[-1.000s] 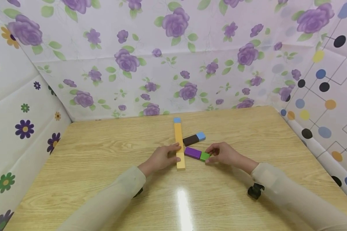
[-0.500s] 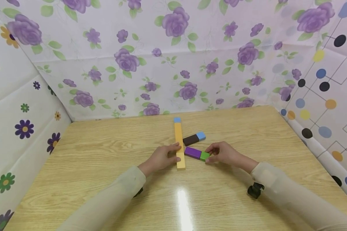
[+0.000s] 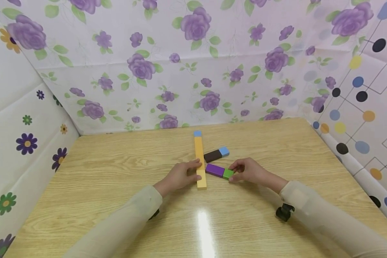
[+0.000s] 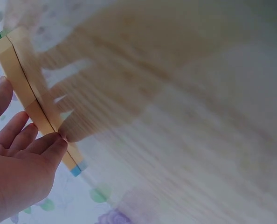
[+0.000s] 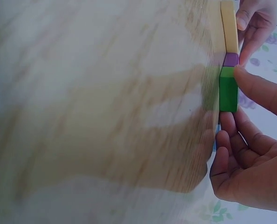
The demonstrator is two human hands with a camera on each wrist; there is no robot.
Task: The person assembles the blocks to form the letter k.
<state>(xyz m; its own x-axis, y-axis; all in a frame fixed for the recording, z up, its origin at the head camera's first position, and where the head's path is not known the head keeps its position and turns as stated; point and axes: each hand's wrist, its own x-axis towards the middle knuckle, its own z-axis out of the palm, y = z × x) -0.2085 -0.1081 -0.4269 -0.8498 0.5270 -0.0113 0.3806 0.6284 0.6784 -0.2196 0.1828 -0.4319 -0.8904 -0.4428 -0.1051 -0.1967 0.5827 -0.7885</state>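
A long strip of blocks lies lengthwise on the table, with a light-blue block (image 3: 197, 133) at its far end. Behind my left fingers its orange block (image 3: 198, 147) meets a pale yellow block (image 3: 201, 184) at the near end. My left hand (image 3: 179, 175) rests on this strip with loosely extended fingers and thumb. To the right, my right hand (image 3: 251, 172) pinches a green block (image 5: 229, 93) between thumb and fingers. The green block abuts a purple block (image 3: 214, 170), whose other end is close against the strip.
Just beyond the purple block, a dark brown block (image 3: 213, 156) joined end to end with a light-blue block (image 3: 224, 151) slants away from the strip. The wooden table (image 3: 122, 157) is backed by flowered cloth (image 3: 167, 89), with a dotted cloth (image 3: 358, 118) on the right.
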